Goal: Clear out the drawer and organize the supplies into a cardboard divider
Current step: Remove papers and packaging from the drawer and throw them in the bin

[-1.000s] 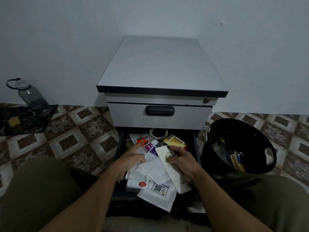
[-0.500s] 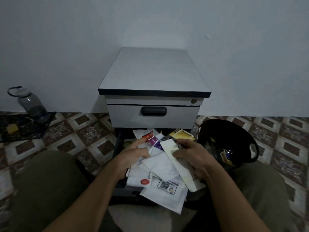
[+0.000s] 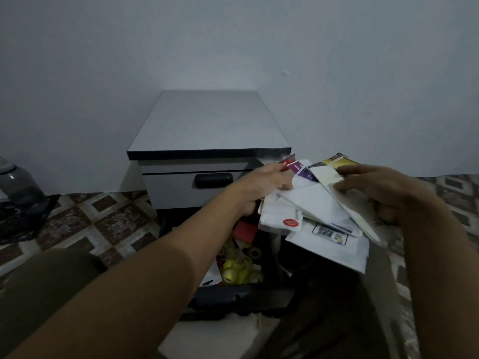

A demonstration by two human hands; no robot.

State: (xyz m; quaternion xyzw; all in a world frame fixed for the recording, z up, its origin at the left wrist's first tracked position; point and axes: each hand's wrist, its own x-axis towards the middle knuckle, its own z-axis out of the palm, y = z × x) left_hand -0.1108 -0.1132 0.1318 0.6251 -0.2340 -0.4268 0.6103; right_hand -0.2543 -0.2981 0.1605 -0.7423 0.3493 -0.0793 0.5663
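A stack of white envelopes and packets point(image 3: 318, 211) is lifted above and to the right of the open bottom drawer point(image 3: 233, 299). My left hand point(image 3: 261, 185) grips the stack's left edge, fingers curled under it. My right hand point(image 3: 375, 187) holds the right side, thumb on top of a long cream envelope. A yellow box point(image 3: 337, 159) and red and purple cards stick out at the stack's far end. Inside the drawer lie yellow tape rolls point(image 3: 238, 270), a red item point(image 3: 245, 230) and small bits. The black bucket is hidden behind the stack.
The grey cabinet point(image 3: 207, 125) stands against the wall with its upper drawer point(image 3: 191, 182) closed. A water bottle point(image 3: 19, 185) stands on a dark cloth at the far left. Patterned floor tiles surround the cabinet. My knees frame the drawer.
Both hands lifted the paper stack out of the drawer and carried it up and to the right, uncovering the tape rolls and red item. The view shifted, so the bucket is out of sight.
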